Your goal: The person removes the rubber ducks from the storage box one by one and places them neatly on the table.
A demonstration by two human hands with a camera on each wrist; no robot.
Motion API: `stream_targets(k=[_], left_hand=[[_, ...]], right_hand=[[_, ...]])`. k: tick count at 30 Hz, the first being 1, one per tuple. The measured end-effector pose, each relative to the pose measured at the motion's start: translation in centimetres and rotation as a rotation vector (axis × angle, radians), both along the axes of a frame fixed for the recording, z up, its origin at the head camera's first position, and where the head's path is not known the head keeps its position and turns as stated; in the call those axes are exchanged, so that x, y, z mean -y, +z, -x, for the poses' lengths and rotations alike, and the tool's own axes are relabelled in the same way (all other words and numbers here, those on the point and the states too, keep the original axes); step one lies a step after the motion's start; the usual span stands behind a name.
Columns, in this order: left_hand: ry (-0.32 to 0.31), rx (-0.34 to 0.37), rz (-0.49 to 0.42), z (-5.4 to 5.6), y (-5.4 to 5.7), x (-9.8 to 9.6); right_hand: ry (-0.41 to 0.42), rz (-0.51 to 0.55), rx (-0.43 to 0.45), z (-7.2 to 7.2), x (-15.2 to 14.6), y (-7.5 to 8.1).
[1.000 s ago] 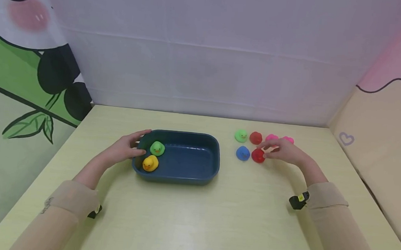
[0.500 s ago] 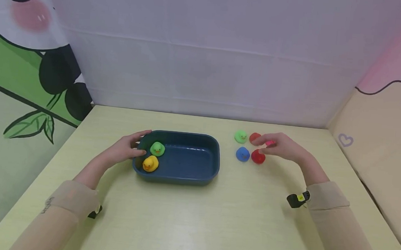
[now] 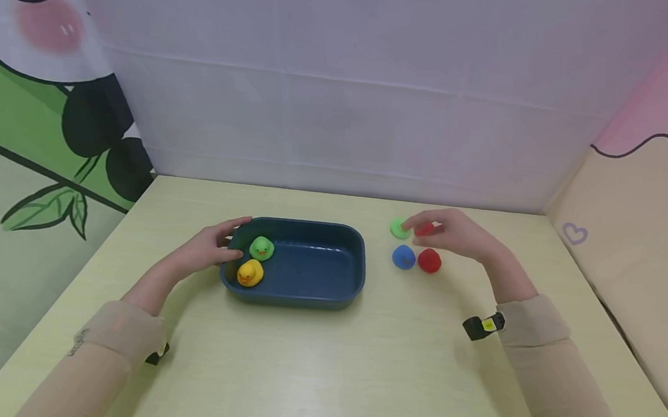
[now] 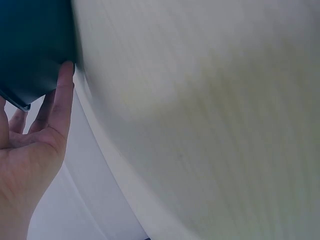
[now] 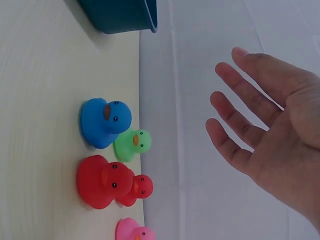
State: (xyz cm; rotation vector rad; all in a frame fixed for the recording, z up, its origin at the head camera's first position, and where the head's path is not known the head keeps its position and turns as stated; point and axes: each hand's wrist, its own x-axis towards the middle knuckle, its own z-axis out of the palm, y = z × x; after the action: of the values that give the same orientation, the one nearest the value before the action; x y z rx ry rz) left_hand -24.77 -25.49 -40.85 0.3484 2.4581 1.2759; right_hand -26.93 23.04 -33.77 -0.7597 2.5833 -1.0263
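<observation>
My left hand (image 3: 209,246) grips the left end of a dark blue plastic tray (image 3: 291,300), its thumb over the rim and fingers along the outside. Inside that end sit a green rubber duck (image 3: 262,249) and a yellow rubber duck (image 3: 250,272). My right hand (image 3: 456,233) hovers over the ducks right of the tray, fingers spread and holding nothing. Under it are a blue duck (image 3: 403,257), a red duck (image 3: 429,261), a second red duck (image 5: 142,187) and a light green duck (image 5: 131,145). A pink duck (image 5: 130,230) shows at the right wrist view's lower edge, hidden in the head view.
The pale wooden table (image 3: 298,369) ends at a light cloth backdrop (image 3: 340,130). Printed panels stand at the left and right sides. A small black camera (image 3: 482,326) is strapped at my right wrist.
My right hand has moved left and slightly away from me, from over the near red and pink ducks to above the far red and green ones. The left hand and tray have stayed put.
</observation>
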Motion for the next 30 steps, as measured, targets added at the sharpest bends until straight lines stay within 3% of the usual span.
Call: stream_targets(k=[13, 22, 30], left_hand=[[-0.002, -0.003, -0.006, 0.2, -0.2, 0.2], [-0.005, -0.006, -0.003, 0.1, -0.1, 0.2], [-0.004, -0.005, -0.004, 0.1, 0.1, 0.3]], right_hand=[[0.109, 0.094, -0.075, -0.4, 4.0, 2.0], [0.127, 0.069, -0.136, -1.0, 6.8, 2.9], [0.181, 0.154, -0.168, -1.3, 9.8, 3.1]])
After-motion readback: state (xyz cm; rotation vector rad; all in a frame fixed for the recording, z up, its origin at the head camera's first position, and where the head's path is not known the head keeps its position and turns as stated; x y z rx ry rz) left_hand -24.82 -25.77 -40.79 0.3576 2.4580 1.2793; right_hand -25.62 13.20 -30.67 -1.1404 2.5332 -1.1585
